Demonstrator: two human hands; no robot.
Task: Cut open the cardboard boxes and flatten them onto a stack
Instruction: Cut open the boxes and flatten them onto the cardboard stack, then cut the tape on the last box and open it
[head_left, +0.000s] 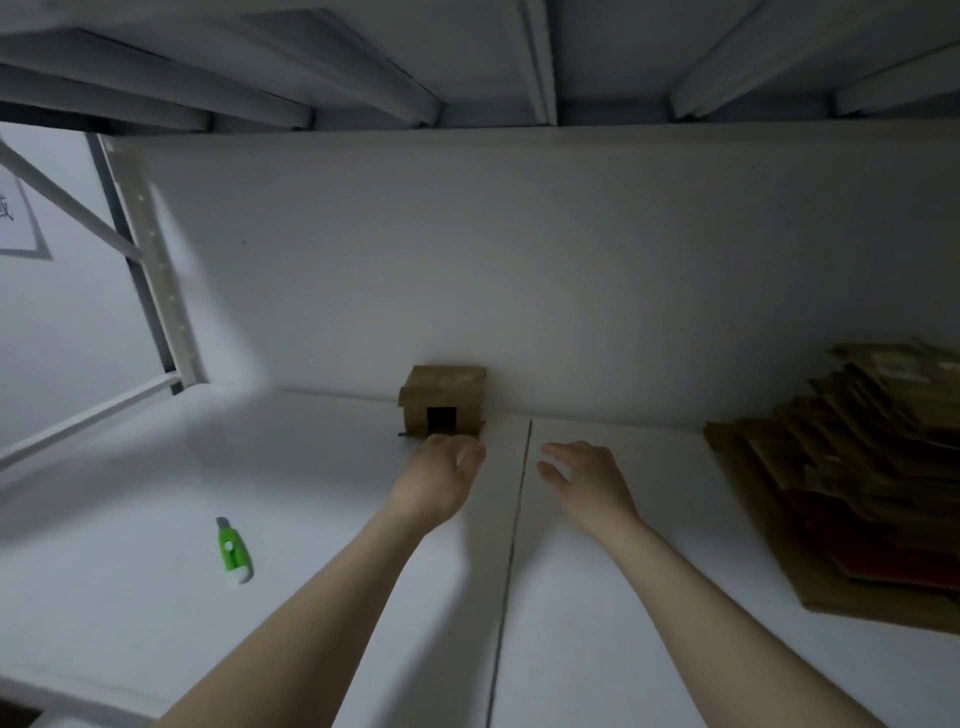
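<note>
I work at a white shelf surface (130, 467), two boards meeting at a dark seam (511, 545) down the middle. Plain white back panel (519, 260) behind. Ribbed underside of an upper shelf (467, 52) overhead. Perforated metal upright (156, 270) and diagonal brace (67, 208) at left; bordered sheet (21, 218) on the wall beyond. Light dim, greyish.

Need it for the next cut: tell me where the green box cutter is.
In the head view the green box cutter lies on the white shelf at the left, left of the left arm and nearer the camera than the small cardboard box.
</note>
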